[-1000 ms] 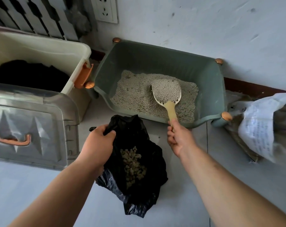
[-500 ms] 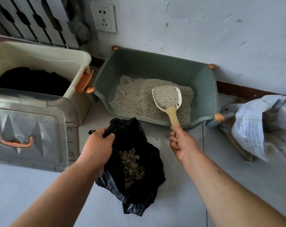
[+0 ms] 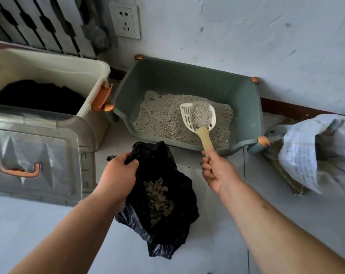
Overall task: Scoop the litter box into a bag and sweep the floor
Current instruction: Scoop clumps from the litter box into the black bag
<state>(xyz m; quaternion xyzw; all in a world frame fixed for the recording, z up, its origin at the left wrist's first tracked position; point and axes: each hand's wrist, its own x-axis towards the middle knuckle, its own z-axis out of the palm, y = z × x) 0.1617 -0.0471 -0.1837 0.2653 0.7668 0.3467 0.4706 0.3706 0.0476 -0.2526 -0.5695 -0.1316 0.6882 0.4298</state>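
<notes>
- Litter box (image 3: pixel 246 107) sits on the floor against the wall, grey litter (image 3: pixel 163 119) piled toward its near edge.
- I've got my right hand (image 3: pixel 217 171) wrapped round the scoop (image 3: pixel 199 117) handle, loaded head tilted over the box, I'd guess so loose grains sift back through the slots.
- Left hand (image 3: pixel 118 175) is pinching the black bag (image 3: pixel 167 224) rim, holding its mouth open just beside the box's near edge. Clumps (image 3: pixel 157 198) already inside.
- Storage bin (image 3: pixel 49 72) off the left corner, white sack (image 3: pixel 316 153) off the right one.

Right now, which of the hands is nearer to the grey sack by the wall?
The right. The right hand grips the scoop handle, beside the sack; the left hand holds the black bag, farther away.
</notes>
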